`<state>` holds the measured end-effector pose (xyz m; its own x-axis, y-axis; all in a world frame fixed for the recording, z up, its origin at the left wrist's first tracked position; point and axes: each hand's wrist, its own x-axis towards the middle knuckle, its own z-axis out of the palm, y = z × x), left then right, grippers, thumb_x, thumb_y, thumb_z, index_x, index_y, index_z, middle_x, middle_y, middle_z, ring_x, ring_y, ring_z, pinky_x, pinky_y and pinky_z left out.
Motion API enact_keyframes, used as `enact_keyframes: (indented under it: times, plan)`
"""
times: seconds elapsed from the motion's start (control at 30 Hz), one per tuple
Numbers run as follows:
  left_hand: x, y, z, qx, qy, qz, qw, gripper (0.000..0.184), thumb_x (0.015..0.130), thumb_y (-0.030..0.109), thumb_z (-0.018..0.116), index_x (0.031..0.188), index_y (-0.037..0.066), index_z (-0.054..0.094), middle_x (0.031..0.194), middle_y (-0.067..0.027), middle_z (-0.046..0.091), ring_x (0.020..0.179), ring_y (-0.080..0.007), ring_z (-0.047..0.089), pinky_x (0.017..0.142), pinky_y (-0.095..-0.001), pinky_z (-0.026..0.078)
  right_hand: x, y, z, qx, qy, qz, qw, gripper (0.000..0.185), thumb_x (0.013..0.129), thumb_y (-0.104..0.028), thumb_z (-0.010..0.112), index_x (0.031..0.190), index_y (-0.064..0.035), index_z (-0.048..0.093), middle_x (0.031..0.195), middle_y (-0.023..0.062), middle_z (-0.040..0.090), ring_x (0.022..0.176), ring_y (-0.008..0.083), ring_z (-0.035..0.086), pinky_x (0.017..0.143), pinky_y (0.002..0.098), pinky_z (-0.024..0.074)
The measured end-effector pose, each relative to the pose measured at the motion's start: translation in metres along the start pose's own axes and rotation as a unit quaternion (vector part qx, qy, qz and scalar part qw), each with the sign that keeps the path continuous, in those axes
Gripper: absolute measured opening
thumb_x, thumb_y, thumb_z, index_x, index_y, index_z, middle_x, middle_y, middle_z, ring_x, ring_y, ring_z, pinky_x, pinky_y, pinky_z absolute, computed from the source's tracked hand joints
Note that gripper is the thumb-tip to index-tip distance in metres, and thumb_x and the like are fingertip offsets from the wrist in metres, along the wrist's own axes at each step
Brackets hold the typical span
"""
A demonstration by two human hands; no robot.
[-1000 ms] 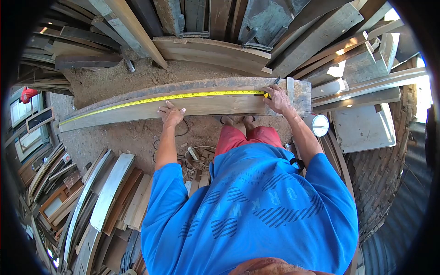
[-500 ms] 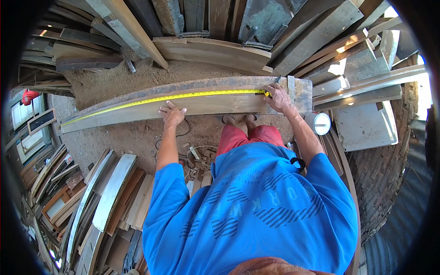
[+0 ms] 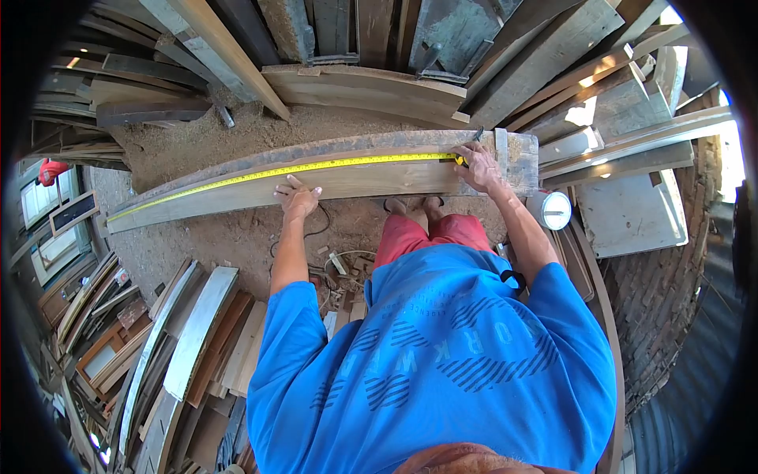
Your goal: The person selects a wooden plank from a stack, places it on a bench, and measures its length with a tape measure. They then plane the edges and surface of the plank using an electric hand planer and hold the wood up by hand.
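Note:
A long wooden board (image 3: 355, 180) lies on a worn workbench (image 3: 521, 162). Along the board runs a yellow tape measure (image 3: 316, 165), pulled out from near the right end to the far left end. My right hand (image 3: 479, 167) is closed on the tape's case, which shows only in part between the fingers. My left hand (image 3: 297, 197) rests with fingers spread on the board's near edge, just below the tape blade. Behind my right hand, a small dark metal piece (image 3: 478, 134) stands at the bench's far edge.
Planks (image 3: 545, 71) lean behind the bench. Stacked boards (image 3: 201, 332) stand at the lower left. A round white container (image 3: 555, 210) is right of my right forearm. Sawdust (image 3: 181, 150) covers the ground behind the bench, and a cable (image 3: 320, 223) lies below it.
Both hands keep nearly the same places on the board and tape. The view has shifted very slightly.

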<state>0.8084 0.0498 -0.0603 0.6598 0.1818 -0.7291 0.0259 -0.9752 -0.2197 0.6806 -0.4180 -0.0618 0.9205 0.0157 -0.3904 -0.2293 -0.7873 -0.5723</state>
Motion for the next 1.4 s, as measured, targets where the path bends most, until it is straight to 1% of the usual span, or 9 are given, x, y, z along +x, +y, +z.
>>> enact_keyframes:
  times: [0.17, 0.33, 0.63, 0.83, 1.13, 1.4]
  plan:
    - [0.008, -0.003, 0.007, 0.003, 0.004, -0.004, 1.0, 0.105, 0.094, 0.057, 0.057, 0.155, -0.01, 0.001, 0.154, -0.0462, 0.011, 0.147, -0.058, 0.005, 0.121, -0.0591, 0.007, 0.001, 0.003, 0.002, -0.004, 0.0, 0.001, 1.0, 0.051, 0.084, -0.022, 0.072, 0.134, -0.0201, 0.061, 0.134, 0.0147, 0.055, 0.122, 0.0385, 0.052, 0.107, 0.0454, 0.0418]
    - [-0.005, 0.003, -0.004, -0.004, -0.001, -0.016, 1.0, 0.105, 0.094, 0.057, 0.057, 0.155, -0.009, 0.002, 0.153, -0.0465, 0.011, 0.147, -0.0583, 0.007, 0.121, -0.0592, 0.008, 0.002, 0.001, 0.0, -0.003, -0.009, 0.009, 1.0, 0.051, 0.083, -0.023, 0.072, 0.134, -0.0203, 0.061, 0.135, 0.0147, 0.054, 0.123, 0.0389, 0.052, 0.108, 0.0453, 0.0417]
    - [-0.012, 0.007, -0.01, 0.007, -0.005, -0.011, 1.0, 0.105, 0.095, 0.057, 0.054, 0.154, -0.012, 0.002, 0.156, -0.0396, 0.018, 0.147, -0.0565, 0.01, 0.121, -0.0608, 0.007, 0.004, 0.001, -0.001, 0.0, -0.03, 0.019, 0.999, 0.052, 0.084, -0.024, 0.071, 0.134, -0.0208, 0.061, 0.137, 0.0143, 0.054, 0.125, 0.0385, 0.051, 0.109, 0.0452, 0.0412]
    - [-0.012, 0.006, -0.011, 0.004, -0.006, -0.004, 1.0, 0.105, 0.095, 0.057, 0.055, 0.154, -0.012, 0.002, 0.156, -0.0404, 0.017, 0.147, -0.057, 0.009, 0.121, -0.0607, 0.007, 0.004, 0.0, -0.002, -0.006, -0.026, 0.021, 0.999, 0.052, 0.084, -0.024, 0.071, 0.134, -0.0211, 0.061, 0.136, 0.014, 0.054, 0.125, 0.0381, 0.051, 0.109, 0.0454, 0.0413]
    - [0.003, -0.001, 0.004, -0.002, 0.002, -0.015, 1.0, 0.106, 0.093, 0.059, 0.057, 0.156, -0.007, 0.003, 0.154, -0.046, 0.009, 0.146, -0.0596, 0.007, 0.121, -0.059, 0.009, 0.004, 0.002, -0.002, -0.002, -0.019, 0.009, 1.0, 0.052, 0.083, -0.022, 0.073, 0.134, -0.0213, 0.061, 0.134, 0.0138, 0.055, 0.124, 0.0385, 0.051, 0.107, 0.0456, 0.0425]
    - [0.005, -0.002, 0.006, 0.004, 0.01, -0.005, 1.0, 0.105, 0.094, 0.058, 0.057, 0.155, -0.009, 0.003, 0.154, -0.0456, 0.011, 0.145, -0.0601, 0.008, 0.121, -0.0595, 0.008, 0.005, 0.005, 0.001, 0.001, -0.015, 0.001, 1.0, 0.052, 0.082, -0.022, 0.073, 0.133, -0.0214, 0.061, 0.134, 0.0144, 0.056, 0.124, 0.0391, 0.051, 0.107, 0.046, 0.0426]
